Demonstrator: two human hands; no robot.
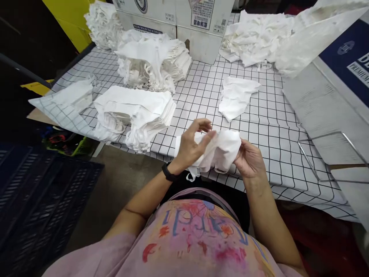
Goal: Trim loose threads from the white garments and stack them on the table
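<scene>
A white cloth piece (227, 148) with a thin strap or loop hanging from its lower left is held up at the front edge of the table. My right hand (250, 159) is closed on its right edge, thumb and fingers pinching the fabric. Over the cloth's left part is my left hand (191, 146), with a black band at the wrist; its fingers are curved, thumb and fingertips apart. Just beyond, a single white cloth piece (236, 96) lies crumpled on the table. To the left sits a neat stack of similar white pieces (135, 105) with narrow straps.
The table bears a black-and-white checked cover (201, 84). Further stacks (155, 54) stand behind, beside a white carton (198, 42). At the back right lies a loose white heap (253, 36). A blue-and-white carton (323, 104) and bent metal wire (308, 157) flank the right side. Dark crates (37, 204) are lower left.
</scene>
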